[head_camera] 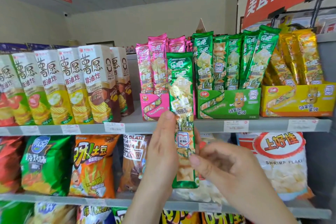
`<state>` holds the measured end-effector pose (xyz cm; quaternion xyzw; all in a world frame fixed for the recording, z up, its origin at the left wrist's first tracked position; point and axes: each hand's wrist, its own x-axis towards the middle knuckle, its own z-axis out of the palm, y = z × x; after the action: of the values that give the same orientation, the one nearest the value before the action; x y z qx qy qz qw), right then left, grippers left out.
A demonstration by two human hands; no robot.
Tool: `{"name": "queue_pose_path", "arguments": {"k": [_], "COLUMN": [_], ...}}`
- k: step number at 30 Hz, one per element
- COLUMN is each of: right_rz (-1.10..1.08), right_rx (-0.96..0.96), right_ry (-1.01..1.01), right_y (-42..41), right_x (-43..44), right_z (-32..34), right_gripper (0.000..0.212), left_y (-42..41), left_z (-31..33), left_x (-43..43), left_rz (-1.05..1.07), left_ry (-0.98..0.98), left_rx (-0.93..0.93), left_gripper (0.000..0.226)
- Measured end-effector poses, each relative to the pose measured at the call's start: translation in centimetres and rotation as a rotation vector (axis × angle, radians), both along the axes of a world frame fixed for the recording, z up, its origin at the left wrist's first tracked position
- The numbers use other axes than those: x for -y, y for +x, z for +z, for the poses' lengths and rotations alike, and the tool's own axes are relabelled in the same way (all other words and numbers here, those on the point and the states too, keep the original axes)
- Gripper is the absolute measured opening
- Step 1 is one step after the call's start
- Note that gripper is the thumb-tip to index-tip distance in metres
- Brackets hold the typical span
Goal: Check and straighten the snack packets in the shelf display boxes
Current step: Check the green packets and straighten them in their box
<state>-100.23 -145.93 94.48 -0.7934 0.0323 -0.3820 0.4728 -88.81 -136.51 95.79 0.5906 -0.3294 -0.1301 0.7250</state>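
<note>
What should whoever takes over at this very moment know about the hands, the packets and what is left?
Left hand: holds the green snack packet upright by its left edge.
Right hand: thumb pinches the packet's lower part.
The packet is off the shelf, in front of the pink display box.
Green display box: its rightmost packets lean. Yellow display box: packets lean too.
Left: put the held packet back, probably in the green box, and straighten the leaners.

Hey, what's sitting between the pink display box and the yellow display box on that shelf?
The green display box holding green packets, seen in the head view.
</note>
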Motion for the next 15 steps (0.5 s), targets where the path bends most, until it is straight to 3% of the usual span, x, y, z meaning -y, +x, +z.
{"name": "queue_pose_path", "arguments": {"k": [4, 11, 13, 15], "right_rz": [-0.066, 0.02, 0.067, 0.107], "right_rx": [0.204, 0.263, 0.29, 0.325], "right_ry": [0.047, 0.151, 0.152, 0.17], "right_y": [0.2, 1.4, 1.6, 1.7], "right_x": [1.4, 2.7, 2.6, 2.5], "right_z": [3.2, 6.0, 5.8, 5.7], "right_gripper": [0.028, 0.059, 0.05, 0.039], "left_y": [-0.1, -0.5, -0.1, 0.1], "left_z": [-0.8, -1.5, -1.7, -2.0], "left_x": [0.1, -0.4, -0.4, -0.6], "left_rz": [-0.029, -0.192, -0.217, -0.273], "left_ry": [0.081, 0.081, 0.067, 0.034], "left_rx": [0.094, 0.036, 0.05, 0.118], "left_gripper": [0.105, 0.072, 0.054, 0.059]}}
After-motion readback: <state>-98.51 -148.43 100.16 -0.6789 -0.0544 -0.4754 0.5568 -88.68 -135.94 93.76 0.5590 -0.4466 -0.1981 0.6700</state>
